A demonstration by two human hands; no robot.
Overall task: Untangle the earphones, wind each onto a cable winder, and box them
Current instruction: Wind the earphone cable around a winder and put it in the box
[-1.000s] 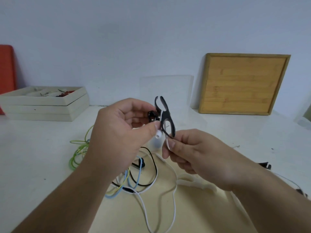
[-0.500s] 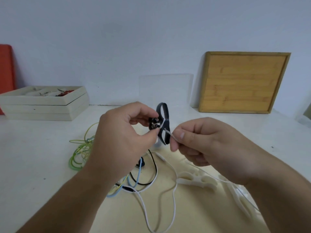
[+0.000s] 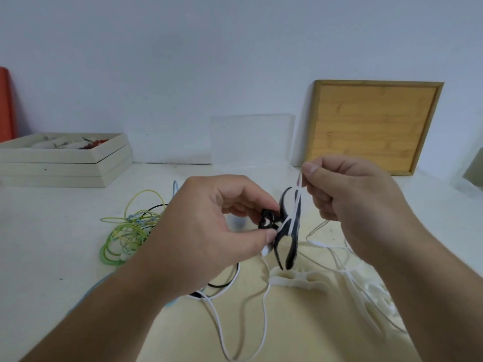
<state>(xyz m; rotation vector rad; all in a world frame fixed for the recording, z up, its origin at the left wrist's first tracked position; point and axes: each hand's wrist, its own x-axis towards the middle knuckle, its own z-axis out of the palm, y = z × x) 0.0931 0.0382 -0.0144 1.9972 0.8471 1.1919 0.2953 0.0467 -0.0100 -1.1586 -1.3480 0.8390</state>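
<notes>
My left hand (image 3: pixel 209 231) pinches a black cable winder (image 3: pixel 288 231) at its middle, holding it upright above the table. A white earphone cable (image 3: pixel 296 202) runs across the winder's waist. My right hand (image 3: pixel 347 199) pinches that cable just above the winder and holds it taut. The rest of the white cable (image 3: pixel 264 304) trails down in loops on the table. A tangle of green, yellow, blue and black earphone cables (image 3: pixel 130 231) lies at the left. White cable winders (image 3: pixel 295 279) lie on the table under my hands.
A clear plastic box (image 3: pixel 252 139) stands at the back against the wall. A wooden tray (image 3: pixel 371 126) leans on the wall at the right. Stacked cream trays (image 3: pixel 65 163) with small items sit at the far left, beside something red (image 3: pixel 5 105).
My right hand has moved up and to the right, pulling the white cable taut over the winder. The winder has turned in my left hand.
</notes>
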